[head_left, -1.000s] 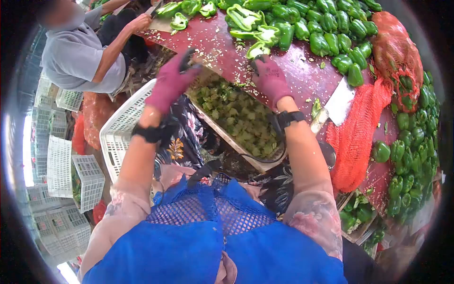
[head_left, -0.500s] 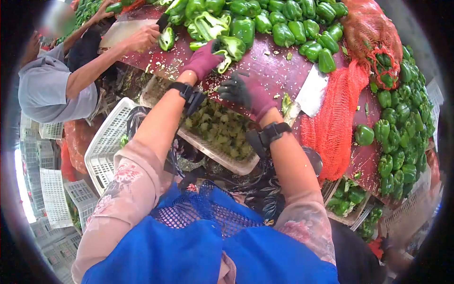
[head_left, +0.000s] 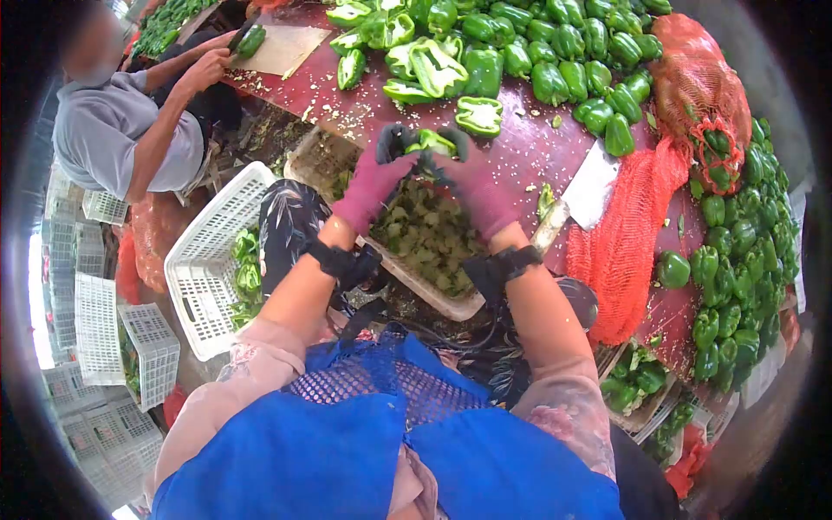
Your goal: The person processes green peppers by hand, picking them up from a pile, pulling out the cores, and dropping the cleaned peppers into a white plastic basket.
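Pepper pc [head_left: 432, 142], cut, btwn our L hand [head_left: 383, 169] & R hand [head_left: 477, 176], both curled on it (R blurred) | held nr table [head_left: 542, 147] edge above scrap tray [head_left: 455, 307], prob. so bits drop in | cleaver [head_left: 594, 186] lies to R, handle twd us, prob. for quick reach

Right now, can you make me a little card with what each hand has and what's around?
left hand: gloved, holding a cut pepper piece
right hand: gloved, on the same piece
tub: below the hands, green scraps inside
table: red, bearing whole peppers and cut peppers
knife: lying beside a red net bag
basket: white, pepper pieces inside
other person: sitting across the corner, holding a green pepper
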`<state>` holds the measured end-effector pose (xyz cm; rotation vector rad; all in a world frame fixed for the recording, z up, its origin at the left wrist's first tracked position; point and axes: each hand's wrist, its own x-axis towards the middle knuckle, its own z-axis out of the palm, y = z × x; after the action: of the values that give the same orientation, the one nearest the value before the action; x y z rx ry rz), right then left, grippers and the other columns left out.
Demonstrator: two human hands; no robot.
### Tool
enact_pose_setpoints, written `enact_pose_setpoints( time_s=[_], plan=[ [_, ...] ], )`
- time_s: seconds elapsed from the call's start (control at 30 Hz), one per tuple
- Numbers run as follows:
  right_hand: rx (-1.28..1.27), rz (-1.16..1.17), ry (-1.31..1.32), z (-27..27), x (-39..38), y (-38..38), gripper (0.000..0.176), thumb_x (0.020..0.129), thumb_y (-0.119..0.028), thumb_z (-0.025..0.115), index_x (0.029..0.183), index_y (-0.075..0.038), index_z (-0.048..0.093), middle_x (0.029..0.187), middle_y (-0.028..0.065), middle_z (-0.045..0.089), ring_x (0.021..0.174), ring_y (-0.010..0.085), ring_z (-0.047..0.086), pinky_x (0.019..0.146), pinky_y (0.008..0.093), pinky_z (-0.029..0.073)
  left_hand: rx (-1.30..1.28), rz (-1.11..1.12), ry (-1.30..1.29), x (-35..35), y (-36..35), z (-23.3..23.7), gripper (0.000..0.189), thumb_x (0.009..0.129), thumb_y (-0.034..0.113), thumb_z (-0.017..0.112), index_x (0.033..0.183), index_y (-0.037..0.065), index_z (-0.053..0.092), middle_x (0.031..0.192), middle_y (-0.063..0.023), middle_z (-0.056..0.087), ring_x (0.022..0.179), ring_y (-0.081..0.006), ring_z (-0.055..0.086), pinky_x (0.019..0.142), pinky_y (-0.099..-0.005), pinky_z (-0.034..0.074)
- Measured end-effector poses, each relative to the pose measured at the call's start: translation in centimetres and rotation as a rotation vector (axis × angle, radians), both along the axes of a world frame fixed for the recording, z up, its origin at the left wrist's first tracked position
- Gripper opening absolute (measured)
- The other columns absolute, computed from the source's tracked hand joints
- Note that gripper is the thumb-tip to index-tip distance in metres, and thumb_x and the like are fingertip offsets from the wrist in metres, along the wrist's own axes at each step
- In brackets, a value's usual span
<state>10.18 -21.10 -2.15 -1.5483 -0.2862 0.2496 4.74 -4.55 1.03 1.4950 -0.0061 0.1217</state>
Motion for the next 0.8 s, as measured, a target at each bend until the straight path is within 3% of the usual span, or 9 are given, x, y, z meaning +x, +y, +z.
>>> enact_pose_setpoints(
  time_s=[0.03,0.07,0.17,0.27,0.37,0.47,0.57,0.67,0.8],
  plan=[
    [-0.116,0.012,-0.094,-0.8,0.1,0.4,0.056,0.08,-0.017,0.071,0.129,-0.001,0.049,0.118,0.0156,0.06,0.106,0.0236,0.058,0.094,0.0334,0.046,-0.046,0.037,0.019,-0.8,-0.5,0.2,0.034,0.086,0.003,0.063,0.118,0.005,0.052,0.107,-0.0012,0.059,0.097,-0.0101,0.055,0.086,-0.0261,0.046],
    [-0.024,-0.007,-0.093,-1.9,0.3,1.3,0.069,0.073,-0.02,0.077,0.131,-0.001,0.044,0.121,0.0187,0.057,0.111,0.0275,0.057,0.095,0.0361,0.045,-0.022,0.114,0.044,-1.5,-1.1,0.8,0.031,0.088,0.004,0.062,0.117,0.004,0.052,0.106,-0.0012,0.06,0.096,-0.0093,0.055,0.083,-0.0255,0.046],
    [-0.109,-0.039,-0.157,-1.2,-0.8,1.4,0.074,0.072,-0.019,0.076,0.134,-0.001,0.04,0.126,0.0209,0.052,0.115,0.0305,0.053,0.097,0.0375,0.043,0.047,0.111,-0.049,-1.9,-0.9,0.8,0.028,0.087,0.005,0.063,0.114,0.004,0.053,0.105,-0.0019,0.06,0.095,-0.009,0.055,0.083,-0.025,0.046],
    [-0.281,-0.209,-0.56,-0.2,-2.1,1.8,0.078,0.07,-0.016,0.074,0.137,-0.001,0.035,0.126,0.0224,0.05,0.116,0.0352,0.051,0.098,0.0395,0.042,0.168,0.145,-0.009,-2.6,-2.2,2.3,0.026,0.086,0.005,0.065,0.11,0.004,0.054,0.102,-0.0024,0.061,0.091,-0.0093,0.056,0.082,-0.0256,0.047],
    [-0.281,-0.201,-0.482,0.9,-2.5,1.3,0.076,0.069,-0.012,0.071,0.135,-0.002,0.036,0.121,0.0221,0.051,0.114,0.0376,0.05,0.099,0.0412,0.041,0.152,0.163,-0.073,-2.6,-3.0,1.8,0.022,0.085,0.006,0.067,0.103,0.004,0.054,0.096,-0.0016,0.062,0.086,-0.0089,0.057,0.079,-0.0251,0.048],
    [-0.4,-0.182,-0.551,1.6,-2.6,1.0,0.068,0.067,-0.01,0.07,0.128,-0.002,0.041,0.115,0.0208,0.052,0.109,0.0378,0.051,0.095,0.0424,0.043,-0.006,0.207,0.161,-2.2,-3.2,1.4,0.021,0.084,0.006,0.069,0.099,0.005,0.055,0.092,-0.0004,0.063,0.081,-0.0079,0.057,0.075,-0.0241,0.048],
    [-0.434,-0.192,-0.564,3.3,-2.9,0.7,0.06,0.065,-0.009,0.07,0.119,-0.003,0.044,0.112,0.0195,0.053,0.106,0.038,0.052,0.091,0.043,0.044,-0.034,0.227,0.098,-2.3,-3.2,1.1,0.019,0.083,0.007,0.071,0.096,0.005,0.056,0.091,0.0001,0.063,0.081,-0.0071,0.057,0.072,-0.0231,0.048],
    [-0.405,-0.208,-0.54,3.1,-2.8,0.8,0.056,0.065,-0.009,0.07,0.114,-0.003,0.045,0.11,0.02,0.053,0.103,0.038,0.053,0.086,0.0431,0.045,0.079,0.291,0.143,-2.1,-3.6,1.3,0.018,0.083,0.004,0.068,0.097,0.006,0.057,0.092,0.0003,0.063,0.08,-0.0068,0.056,0.072,-0.0225,0.047],
    [-0.497,-0.208,-0.406,3.2,-2.8,1.2,0.047,0.068,-0.012,0.068,0.108,-0.002,0.046,0.105,0.0214,0.055,0.098,0.0389,0.055,0.084,0.0441,0.046,-0.021,0.241,0.154,-2.2,-3.1,2.1,0.022,0.08,-0.004,0.06,0.1,0.003,0.056,0.092,-0.0032,0.063,0.082,-0.0114,0.059,0.074,-0.0241,0.048]
  ],
)
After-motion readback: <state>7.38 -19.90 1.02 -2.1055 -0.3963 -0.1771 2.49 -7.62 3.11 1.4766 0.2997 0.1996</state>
